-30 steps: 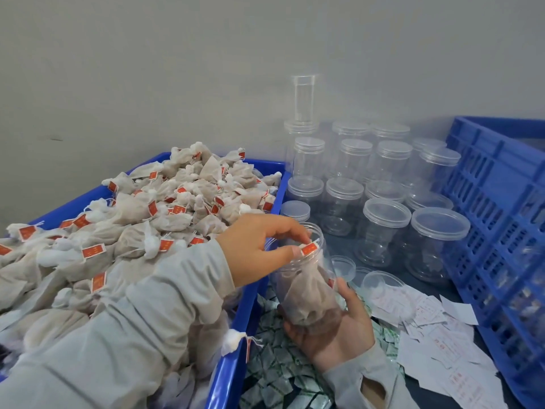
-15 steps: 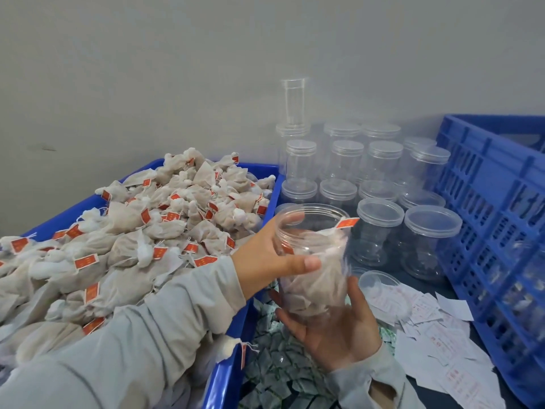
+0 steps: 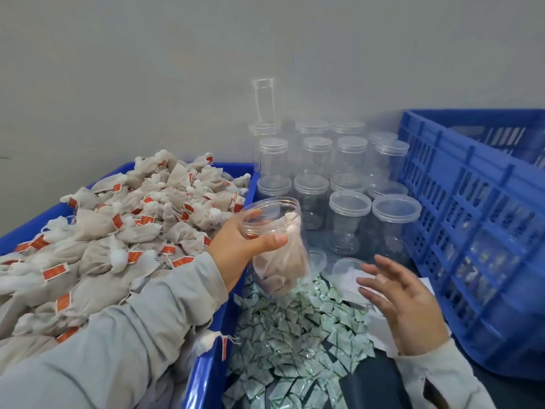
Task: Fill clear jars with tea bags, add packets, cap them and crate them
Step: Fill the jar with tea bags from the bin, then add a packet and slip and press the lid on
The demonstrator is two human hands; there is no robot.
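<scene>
The left hand [image 3: 241,246] grips an open jar [image 3: 275,246] just below its rim, thumb across the near side and the other fingers [image 3: 255,215] curled round the far side, seen through the clear wall. The jar is off the tabletop [image 3: 383,379], tilted with its mouth toward the camera, and holds several tea bags [image 3: 280,261] packed into its lower part; it has no cap. It hangs above the edge of a spread of small green-and-white packets [image 3: 295,335] that lie loose on the dark tabletop, just right of the blue bin [image 3: 206,373]. That bin is heaped with tea bags [image 3: 118,231] bearing red tags, and the left sleeve [image 3: 118,349] lies across the heap. One tea bag [image 3: 209,342] hangs over the bin's near right rim. The right hand [image 3: 410,308] holds nothing: it hovers palm inward, with fingers [image 3: 374,293] spread and only slightly bent, over white paper slips [image 3: 380,329] and close to a loose clear cap [image 3: 349,270] lying by the packets. Whether the fingertips touch the cap or the slips cannot be told. A second loose cap [image 3: 317,258] lies beside the jar. Behind stand rows of empty capped jars [image 3: 348,219], stacked higher toward the grey wall [image 3: 177,69], with a tall narrow clear tube [image 3: 264,100] on top at the back. A blue slotted crate [image 3: 472,216] stands at the right, beside the capped jars and the right hand.
</scene>
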